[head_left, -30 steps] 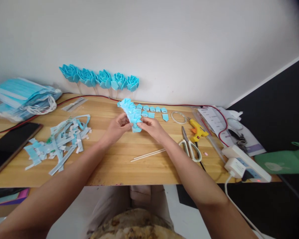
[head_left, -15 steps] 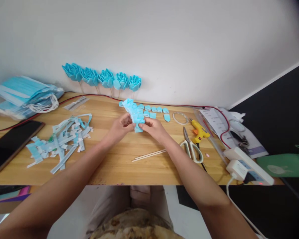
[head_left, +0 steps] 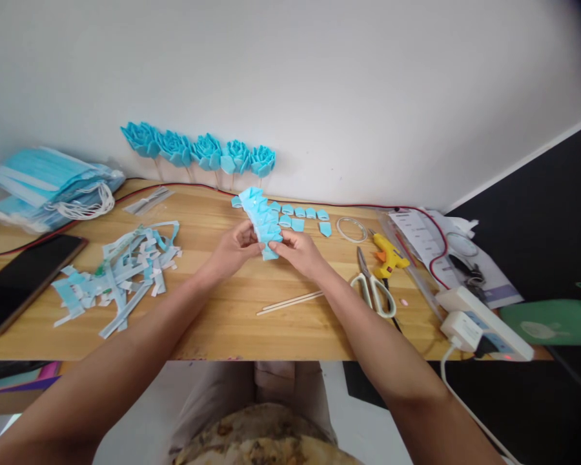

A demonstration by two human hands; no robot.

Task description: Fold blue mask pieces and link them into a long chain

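Both of my hands meet over the middle of the wooden table [head_left: 232,323]. My left hand [head_left: 232,248] and my right hand [head_left: 297,250] pinch the near end of a strip of folded light-blue petals [head_left: 262,216], which stands up and leans toward the wall. Behind it, several loose blue petals [head_left: 300,218] lie in rows on the table. Two thin wooden sticks [head_left: 290,301] lie just in front of my right wrist.
Several blue fabric roses [head_left: 198,150] lean on the wall. At left are cut blue strips [head_left: 113,274], a stack of face masks [head_left: 48,187] and a black phone [head_left: 22,281]. At right lie scissors [head_left: 374,284], a yellow glue gun [head_left: 388,253], a tape ring [head_left: 347,228], papers and a power strip [head_left: 484,316].
The petal strip has turned more upright and narrower between my fingers. My hands have stayed in nearly the same spot; the view shifted slightly.
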